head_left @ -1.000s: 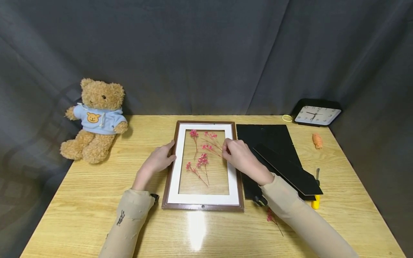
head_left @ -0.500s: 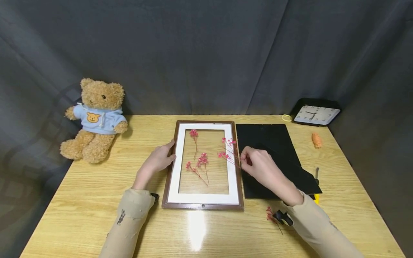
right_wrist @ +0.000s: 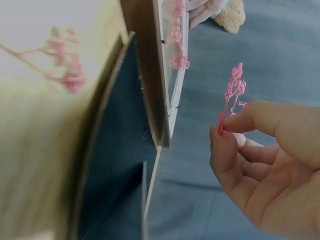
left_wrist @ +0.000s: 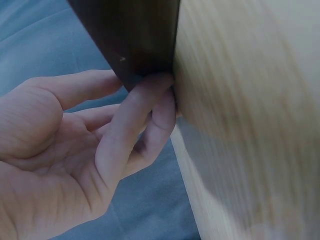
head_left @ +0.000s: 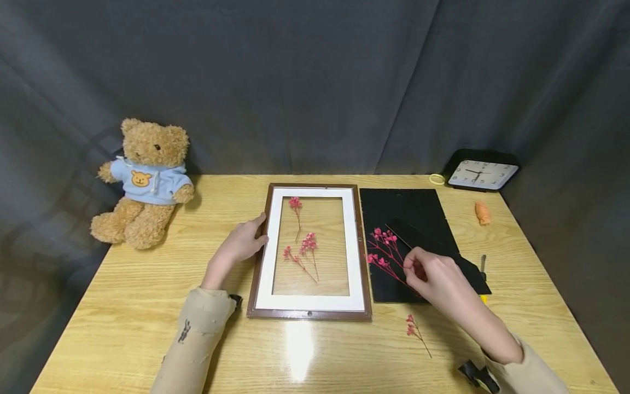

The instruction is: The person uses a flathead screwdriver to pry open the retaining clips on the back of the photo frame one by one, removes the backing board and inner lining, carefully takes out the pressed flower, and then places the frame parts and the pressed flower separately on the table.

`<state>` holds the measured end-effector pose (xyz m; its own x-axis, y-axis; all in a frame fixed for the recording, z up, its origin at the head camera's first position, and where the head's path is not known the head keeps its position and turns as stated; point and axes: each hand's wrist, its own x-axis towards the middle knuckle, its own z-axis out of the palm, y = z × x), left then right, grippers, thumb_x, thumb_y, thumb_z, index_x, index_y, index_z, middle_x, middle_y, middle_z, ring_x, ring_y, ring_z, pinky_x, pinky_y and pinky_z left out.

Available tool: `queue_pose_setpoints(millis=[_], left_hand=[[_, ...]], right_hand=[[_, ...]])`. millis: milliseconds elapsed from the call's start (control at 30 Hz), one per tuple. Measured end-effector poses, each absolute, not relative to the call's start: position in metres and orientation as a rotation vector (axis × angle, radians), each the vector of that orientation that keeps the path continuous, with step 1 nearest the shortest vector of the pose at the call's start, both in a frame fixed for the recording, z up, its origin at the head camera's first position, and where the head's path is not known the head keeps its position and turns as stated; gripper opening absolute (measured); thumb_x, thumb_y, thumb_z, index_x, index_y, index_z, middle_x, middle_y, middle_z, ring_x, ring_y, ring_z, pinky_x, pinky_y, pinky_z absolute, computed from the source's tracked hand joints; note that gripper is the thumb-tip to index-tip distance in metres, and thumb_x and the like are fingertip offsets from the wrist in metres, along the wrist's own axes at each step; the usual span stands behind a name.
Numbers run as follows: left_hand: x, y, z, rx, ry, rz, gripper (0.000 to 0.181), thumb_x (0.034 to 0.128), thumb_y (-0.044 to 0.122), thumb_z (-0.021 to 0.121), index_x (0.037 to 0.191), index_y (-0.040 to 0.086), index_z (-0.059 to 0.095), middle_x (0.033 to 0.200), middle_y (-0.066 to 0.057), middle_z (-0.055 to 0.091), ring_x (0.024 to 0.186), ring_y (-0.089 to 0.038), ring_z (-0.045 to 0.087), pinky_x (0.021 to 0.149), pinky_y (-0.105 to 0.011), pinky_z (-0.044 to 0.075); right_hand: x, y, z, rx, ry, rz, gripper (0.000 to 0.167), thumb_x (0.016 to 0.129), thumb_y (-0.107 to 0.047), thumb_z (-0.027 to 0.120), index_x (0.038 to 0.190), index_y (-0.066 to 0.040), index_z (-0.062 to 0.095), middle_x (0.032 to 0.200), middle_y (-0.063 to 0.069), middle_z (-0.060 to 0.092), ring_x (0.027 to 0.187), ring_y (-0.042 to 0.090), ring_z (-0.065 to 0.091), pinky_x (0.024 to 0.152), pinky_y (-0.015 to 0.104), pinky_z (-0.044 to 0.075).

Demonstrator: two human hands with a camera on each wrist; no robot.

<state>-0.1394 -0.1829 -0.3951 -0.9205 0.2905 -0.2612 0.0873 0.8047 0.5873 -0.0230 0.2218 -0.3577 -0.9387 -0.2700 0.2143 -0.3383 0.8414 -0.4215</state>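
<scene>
Head view: right hand [head_left: 438, 278] pinches a pink sprig [head_left: 384, 236], blossoms leftward; left hand [head_left: 239, 242] grips the frame [head_left: 285, 314] by its left edge.

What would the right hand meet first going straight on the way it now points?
Probably the right edge of the picture frame, with the pinched pink sprig leading. The black board appears to lie below that path; height is unclear, so the right hand may clear both.
</scene>
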Motion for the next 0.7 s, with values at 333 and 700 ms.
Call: queue_pose_setpoints(millis=[333, 700], left_hand=[[-0.139, -0.185, -0.395, 0.279, 2.645, 0.856, 0.069, 0.1095, 0.011, 0.057, 0.166, -0.009, 0.022, 0.147, -0.040, 0.052, 0.050, -0.011, 0.026, 0.052, -0.030, 0.038], [-0.138, -0.182, -0.395, 0.278, 2.653, 0.837, 0.069, 0.1091, 0.011, 0.058, 0.165, -0.008, 0.024, 0.162, -0.034, 0.038, 0.056, -0.015, 0.027, 0.063, -0.037, 0.042]], right_hand=[[0.020, 0.257, -0.382, 0.548, -2.800, 0.745, 0.039, 0.074, 0.012, 0.079, 0.084, -0.020, 0.058, 0.068, -0.023, 0.043, 0.061, -0.006, 0.040, 0.050, 0.020, 0.037], [0.051, 0.290, -0.398, 0.355, -3.050, 0.715, 0.034, 0.080, 0.007, 0.081, 0.084, -0.018, 0.058, 0.069, -0.018, 0.042, 0.061, -0.003, 0.038, 0.052, 0.022, 0.036]])
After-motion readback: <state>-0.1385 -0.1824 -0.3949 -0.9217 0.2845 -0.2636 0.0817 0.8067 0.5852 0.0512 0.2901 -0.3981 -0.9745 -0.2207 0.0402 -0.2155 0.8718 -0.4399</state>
